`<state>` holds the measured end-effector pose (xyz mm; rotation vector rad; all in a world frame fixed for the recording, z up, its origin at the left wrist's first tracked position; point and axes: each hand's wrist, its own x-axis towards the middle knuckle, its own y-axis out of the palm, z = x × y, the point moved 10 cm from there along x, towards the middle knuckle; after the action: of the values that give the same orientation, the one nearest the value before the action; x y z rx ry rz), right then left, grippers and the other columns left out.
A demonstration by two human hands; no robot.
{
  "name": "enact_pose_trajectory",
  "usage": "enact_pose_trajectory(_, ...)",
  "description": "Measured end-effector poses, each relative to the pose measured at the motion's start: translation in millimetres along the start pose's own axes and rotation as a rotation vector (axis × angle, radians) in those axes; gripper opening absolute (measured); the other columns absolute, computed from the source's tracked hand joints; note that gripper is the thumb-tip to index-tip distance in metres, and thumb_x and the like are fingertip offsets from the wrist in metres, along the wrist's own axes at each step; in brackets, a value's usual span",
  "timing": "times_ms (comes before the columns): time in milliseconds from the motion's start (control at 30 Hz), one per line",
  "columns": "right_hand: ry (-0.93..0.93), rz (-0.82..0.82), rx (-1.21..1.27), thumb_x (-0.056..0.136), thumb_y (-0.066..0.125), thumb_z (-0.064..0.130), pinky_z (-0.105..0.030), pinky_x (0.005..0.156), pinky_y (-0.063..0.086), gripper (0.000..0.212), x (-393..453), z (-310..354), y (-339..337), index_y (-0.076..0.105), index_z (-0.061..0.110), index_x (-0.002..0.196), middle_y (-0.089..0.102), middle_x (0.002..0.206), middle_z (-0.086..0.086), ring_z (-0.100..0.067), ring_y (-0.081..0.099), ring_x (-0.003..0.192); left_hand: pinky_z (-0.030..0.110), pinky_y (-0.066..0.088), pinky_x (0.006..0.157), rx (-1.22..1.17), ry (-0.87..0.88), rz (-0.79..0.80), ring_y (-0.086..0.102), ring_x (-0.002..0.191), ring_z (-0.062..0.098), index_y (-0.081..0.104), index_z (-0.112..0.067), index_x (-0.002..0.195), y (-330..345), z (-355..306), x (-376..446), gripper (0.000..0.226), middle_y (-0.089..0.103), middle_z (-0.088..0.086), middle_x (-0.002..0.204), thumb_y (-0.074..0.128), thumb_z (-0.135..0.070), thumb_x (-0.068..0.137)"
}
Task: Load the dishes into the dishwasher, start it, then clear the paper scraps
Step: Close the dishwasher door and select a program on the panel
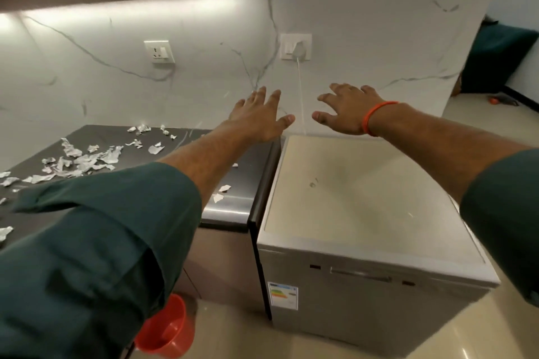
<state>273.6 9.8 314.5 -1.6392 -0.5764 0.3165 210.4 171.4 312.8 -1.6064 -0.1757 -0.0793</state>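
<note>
Grey steel covers the dishwasher [376, 294], which stands on the floor with its door closed, just right of a dark counter [233, 207]; its pale top is bare apart from a faint mark. No dishes show anywhere, so whether they are already inside cannot be told. Both of the person's arms stretch forward above the machine and the counter's edge. The left hand [259, 116] is spread with straight fingers and holds nothing, and the right hand [344, 114], with an orange band [376, 116] at the wrist, is likewise spread and empty. Between them a white cord [301, 96] drops from a plug [297, 48] in the wall socket down behind the dishwasher. Torn paper scraps [84, 160] lie scattered over the counter, most toward its left, a few near the right edge beside the left arm. An orange bucket [166, 329] sits on the floor below the counter. The likely trouble lies with the scraps: they look light and crumpled, so a sleeve dragged across the counter could sweep some off the edge, onto the floor or into the narrow gap beside the machine, where they would be hard to reach. A careless reach toward the wall could also catch the cord and loosen the plug, leaving the machine without power.
</note>
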Motion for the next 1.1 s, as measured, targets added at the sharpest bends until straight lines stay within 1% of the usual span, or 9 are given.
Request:
enact_pose_trajectory(400,-0.025,0.067,-0.037,0.097,0.031,0.065,-0.053,0.122,0.008,0.071,144.0,-1.5,26.6,0.019,0.029,0.157,0.007,0.167,-0.007,-0.028,0.008,0.153,0.052,0.011,0.125,0.021,0.022,0.042,0.002,0.156,0.032,-0.003,-0.022,0.162,27.7,66.0,148.1,0.085,-0.003,0.013,0.169,0.035,-0.065,0.100)
enact_pose_trajectory(500,0.016,0.074,-0.056,0.097,0.034,0.065,-0.052,0.122,0.008,0.072,187.3,-8.5,33.6,0.019,0.029,0.157,0.006,0.167,-0.007,-0.028,0.007,0.153,0.052,0.017,0.124,0.023,0.051,0.039,0.007,0.155,0.033,-0.004,-0.022,0.161,36.5,82.1,196.8,0.087,0.000,0.014,0.169,0.038,-0.065,0.099)
enact_pose_trajectory(567,0.033,0.088,-0.054,0.096,0.037,0.064,-0.052,0.122,0.008,0.072,214.8,-11.9,39.0,0.018,0.029,0.157,0.004,0.167,-0.006,-0.029,0.006,0.153,0.053,0.027,0.120,0.008,0.067,0.036,0.019,0.153,0.035,-0.003,-0.022,0.161,40.2,90.4,228.4,0.087,0.008,0.014,0.168,0.042,-0.064,0.099)
enact_pose_trajectory(700,0.050,0.103,-0.022,0.096,0.041,0.062,-0.051,0.122,0.007,0.074,250.7,-17.6,52.8,0.017,0.031,0.157,0.001,0.167,-0.006,-0.028,0.003,0.153,0.047,0.053,0.097,0.024,0.100,0.042,0.053,0.130,0.034,-0.003,-0.025,0.161,49.4,95.2,281.5,0.087,0.045,0.015,0.152,0.051,-0.053,0.099)
enact_pose_trajectory(800,0.065,0.131,-0.002,0.095,0.043,0.062,-0.051,0.122,0.005,0.075,270.9,-25.2,64.1,0.015,0.032,0.157,-0.001,0.167,-0.005,-0.028,0.001,0.153,0.041,0.058,0.081,0.067,0.089,0.043,0.065,0.102,0.029,-0.010,-0.029,0.160,60.9,96.1,317.3,0.088,0.061,0.014,0.133,0.051,-0.051,0.100)
enact_pose_trajectory(867,0.078,0.142,0.027,0.095,0.045,0.061,-0.051,0.122,0.005,0.075,284.0,-32.4,70.3,0.015,0.033,0.157,-0.002,0.167,-0.004,-0.028,0.000,0.153,0.037,0.058,0.073,0.099,0.075,0.045,0.064,0.083,0.023,-0.013,-0.030,0.160,66.5,94.5,338.4,0.089,0.065,0.012,0.114,0.051,-0.049,0.101)
enact_pose_trajectory(900,0.083,0.148,0.046,0.095,0.045,0.060,-0.050,0.122,0.004,0.075,289.4,-35.9,73.3,0.015,0.033,0.157,-0.002,0.167,-0.004,-0.028,-0.001,0.154,0.036,0.057,0.072,0.106,0.070,0.051,0.062,0.079,0.022,-0.014,-0.030,0.159,68.8,93.3,347.7,0.089,0.065,0.012,0.109,0.051,-0.048,0.101)
enact_pose_trajectory(1033,0.081,0.134,0.097,0.095,0.046,0.060,-0.050,0.122,0.005,0.074,309.7,-47.8,82.4,0.014,0.034,0.157,-0.002,0.167,-0.004,-0.028,-0.001,0.154,0.037,0.048,0.068,0.142,0.056,0.038,0.055,0.078,0.024,-0.017,-0.030,0.158,68.6,90.1,386.0,0.089,0.066,0.013,0.115,0.050,-0.044,0.102)
enact_pose_trajectory(1100,0.071,0.123,0.119,0.095,0.046,0.059,-0.050,0.122,0.004,0.074,311.6,-48.8,84.0,0.014,0.034,0.157,-0.003,0.167,-0.003,-0.027,-0.001,0.154,0.035,0.045,0.064,0.164,0.056,0.007,0.055,0.070,0.021,-0.017,-0.030,0.159,64.4,91.7,395.9,0.087,0.065,0.009,0.100,0.048,-0.042,0.102)
